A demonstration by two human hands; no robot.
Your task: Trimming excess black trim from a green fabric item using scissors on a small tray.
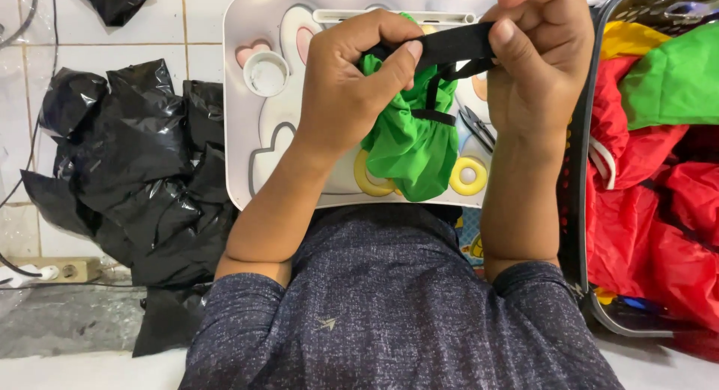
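My left hand (352, 79) and my right hand (543, 49) hold a bright green fabric item (412, 146) by its black strap (453, 45), stretched between the two hands. The green cloth hangs down bunched below the strap, over a white lap tray (251, 98) with a cartoon picture on it. The left thumb and forefinger pinch the strap's left end; the right fingers pinch its right end. A small pair of snips (475, 128) lies on the tray, partly hidden by the cloth and my right wrist.
A heap of black plastic bags (131, 173) lies on the tiled floor at the left. At the right stands a dark basket (577, 173) full of red fabric (659, 210) and green fabric (674, 79). A power strip (64, 270) is at the lower left.
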